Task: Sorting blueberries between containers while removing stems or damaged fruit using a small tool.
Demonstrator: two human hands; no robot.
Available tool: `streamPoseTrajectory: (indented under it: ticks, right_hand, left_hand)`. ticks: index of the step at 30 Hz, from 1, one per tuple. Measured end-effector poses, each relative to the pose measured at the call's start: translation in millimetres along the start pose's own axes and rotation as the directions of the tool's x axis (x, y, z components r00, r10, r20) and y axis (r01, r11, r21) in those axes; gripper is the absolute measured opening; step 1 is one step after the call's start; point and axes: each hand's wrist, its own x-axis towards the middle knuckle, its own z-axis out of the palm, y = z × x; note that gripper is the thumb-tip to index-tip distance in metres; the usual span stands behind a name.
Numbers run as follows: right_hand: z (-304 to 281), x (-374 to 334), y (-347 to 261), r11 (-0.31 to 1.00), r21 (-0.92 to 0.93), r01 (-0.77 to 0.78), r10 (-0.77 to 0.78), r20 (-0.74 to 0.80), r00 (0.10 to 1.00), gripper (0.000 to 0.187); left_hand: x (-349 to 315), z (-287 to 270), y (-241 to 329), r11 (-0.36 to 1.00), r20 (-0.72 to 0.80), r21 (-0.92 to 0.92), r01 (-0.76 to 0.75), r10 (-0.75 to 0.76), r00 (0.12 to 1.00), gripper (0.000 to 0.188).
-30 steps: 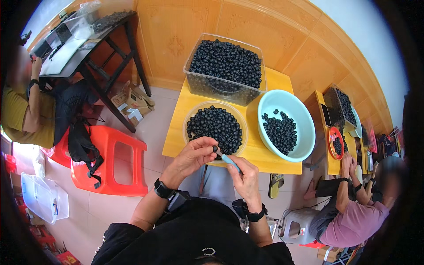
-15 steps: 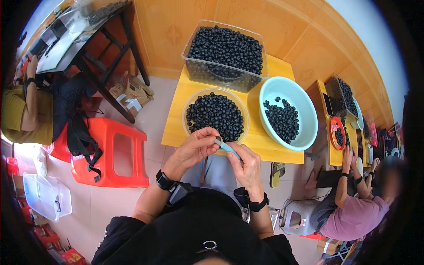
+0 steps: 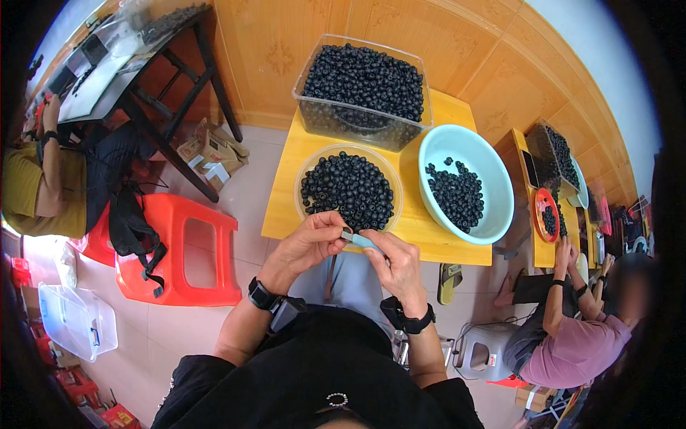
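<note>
fingers of the left hand (image 3: 313, 242) are pinched together beside the metal tip (image 3: 347, 235) of a blue-handled tool (image 3: 364, 242); whether a piece is held between them cannot be told. the tool is clamped by the right hand's (image 3: 400, 268) fingers, near the tray (image 3: 398, 189) of dark round pieces (image 3: 346, 187) on the bench (image 3: 429, 250). a left fingertip could be nicked if the tip slipped; through a loosened grip, the tool could be dropped.

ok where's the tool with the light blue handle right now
Head view, centre: the tool is in the right hand, its metal end at the left hand, just below the round tray of dark pieces.
</note>
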Motion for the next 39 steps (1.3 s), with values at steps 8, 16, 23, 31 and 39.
streamPoseTrajectory:
  ticks: [8, 16, 23, 31, 39]
  right_hand:
    - [-4, -7, 39, 0.958, 0.039, -0.283, 0.286, -0.089, 0.954, 0.025]
    - [-7, 8, -10, 0.814, 0.473, -0.338, 0.351, 0.064, 0.934, 0.023]
    - [2, 13, -15, 0.775, 0.532, -0.342, 0.325, 0.128, 0.937, 0.018]
    - [4, -5, -9, 0.504, 0.672, -0.542, 0.509, 0.276, 0.815, 0.014]
    - [-12, -17, 8, 0.772, 0.444, -0.455, 0.457, 0.11, 0.883, 0.019]
  left_hand:
    - [-10, 11, 5, 1.0, 0.146, 0.029, -0.003, -0.002, 0.989, 0.007]
    - [-1, 11, 1, 0.999, -0.021, 0.03, 0.03, -0.03, 0.999, 0.01]
    - [2, 13, -1, 0.997, -0.02, 0.07, 0.043, -0.041, 0.999, 0.016]
    - [-1, 3, -18, 0.981, 0.084, 0.102, 0.164, -0.173, 0.981, 0.019]
    - [7, 10, -18, 0.884, -0.158, 0.444, 0.146, -0.083, 0.984, 0.017]
